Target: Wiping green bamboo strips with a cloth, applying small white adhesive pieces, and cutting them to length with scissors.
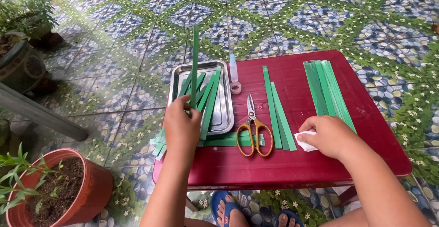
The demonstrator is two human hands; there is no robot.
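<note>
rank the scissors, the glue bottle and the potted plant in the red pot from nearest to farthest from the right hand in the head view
From the right hand:
1. Scissors, just to its left on the red table.
2. Glue bottle, farther left and up, beside the metal tray.
3. Red pot, on the floor at far left.

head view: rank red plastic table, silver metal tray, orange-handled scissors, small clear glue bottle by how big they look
1. red plastic table
2. silver metal tray
3. orange-handled scissors
4. small clear glue bottle

All rest on the table at similar distance, so the order seems safe.
</note>
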